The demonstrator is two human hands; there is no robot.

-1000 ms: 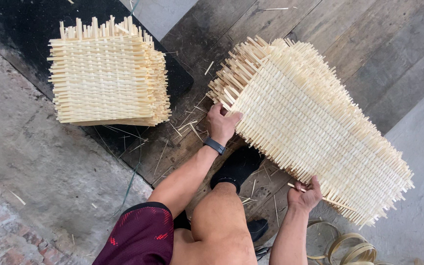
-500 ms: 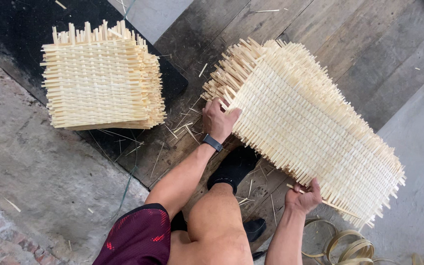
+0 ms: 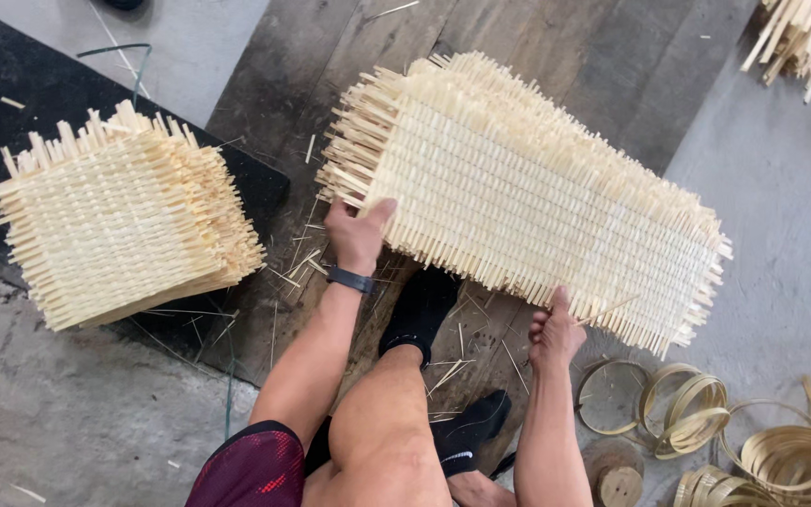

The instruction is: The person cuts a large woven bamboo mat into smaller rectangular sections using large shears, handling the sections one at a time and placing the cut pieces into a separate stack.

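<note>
A long stack of woven pale bamboo mats [image 3: 527,192] lies slanted on dark wooden boards. My left hand [image 3: 357,233] grips its near left edge, thumb up on the weave, with a dark band on the wrist. My right hand [image 3: 554,330] holds the stack's near edge further right, fingers curled under the protruding strip ends. A second, smaller stack of woven mats [image 3: 119,225] sits apart at the left on a black board. My knee and black-socked feet [image 3: 421,310] are below the long stack.
Coils of thin bamboo strip [image 3: 696,413] lie on the grey floor at lower right, beside a small round wooden block [image 3: 619,483]. Loose bamboo sticks [image 3: 800,38] lie at the top right. Splinters litter the boards between the stacks.
The long stack has swung closer to level and shifted slightly with both hands on it. The view has drifted, so the coils and the loose sticks show more.
</note>
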